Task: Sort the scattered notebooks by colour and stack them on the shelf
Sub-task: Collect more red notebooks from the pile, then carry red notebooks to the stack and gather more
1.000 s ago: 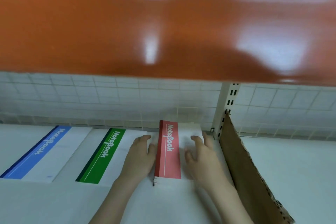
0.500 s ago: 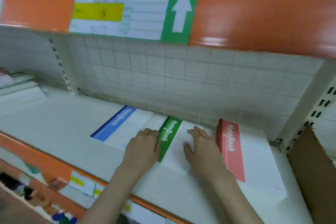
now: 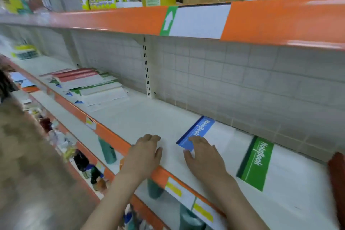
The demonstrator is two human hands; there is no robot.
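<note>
On the white shelf (image 3: 149, 117) lies a blue-banded notebook (image 3: 199, 130), and a green-banded notebook (image 3: 255, 162) lies to its right. A red one (image 3: 337, 177) shows only at the right edge. My right hand (image 3: 203, 157) rests flat with its fingertips on the blue notebook's near corner. My left hand (image 3: 145, 153) lies flat on the bare shelf just left of the blue notebook, holding nothing. Farther left along the shelf sits a scattered pile of red, green and blue notebooks (image 3: 89, 86).
The orange upper shelf edge (image 3: 280, 20) hangs overhead, with yellow packs and boxes on it. A white upright post (image 3: 147, 69) divides the tiled back wall. Below the orange front lip (image 3: 112, 138), lower shelves hold bottles and small goods.
Both hands have moved left along the shelf, from the red notebook, past the green one, to the blue one. The view has swung left, revealing the scattered pile.
</note>
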